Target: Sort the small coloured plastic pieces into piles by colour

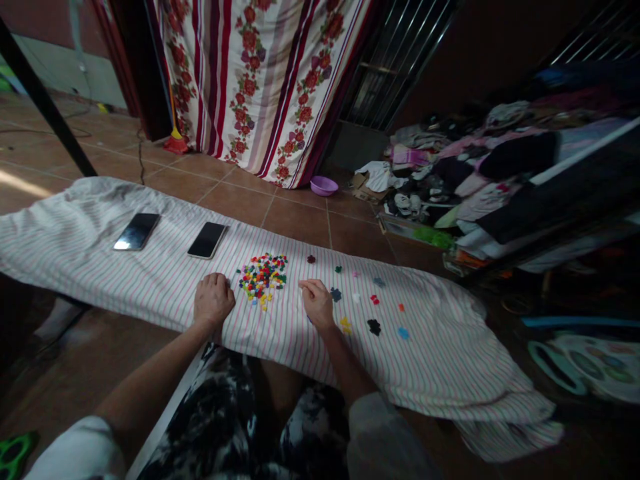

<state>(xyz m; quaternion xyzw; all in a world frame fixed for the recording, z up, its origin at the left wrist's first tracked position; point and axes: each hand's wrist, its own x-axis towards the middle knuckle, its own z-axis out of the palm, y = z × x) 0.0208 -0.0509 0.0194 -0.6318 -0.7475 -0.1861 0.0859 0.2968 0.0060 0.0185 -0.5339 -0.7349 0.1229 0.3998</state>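
Observation:
A mixed pile of small coloured pieces (263, 277), perhaps beads or tiny blocks, lies on a striped cloth (280, 333). Left of it my left hand (214, 298) rests on the cloth, fingers curled into a loose fist. My right hand (317, 303) is right of the pile, thumb and fingers pinched together; whatever may be between them is too small to make out. Beyond and beside it are single-colour groups: dark red (311, 259), green (338, 269), grey (379, 282), red (375, 300), yellow (345, 325), black (374, 327) and blue pieces (403, 333), among others. My right hand partly hides the cloth beneath.
Two phones (137, 232) (207, 240) lie on the cloth at the left. Past the far edge, a purple basin (324, 186) stands on the tiled floor before a flowered curtain (260, 87). Heaped clothes (480, 160) fill the right side.

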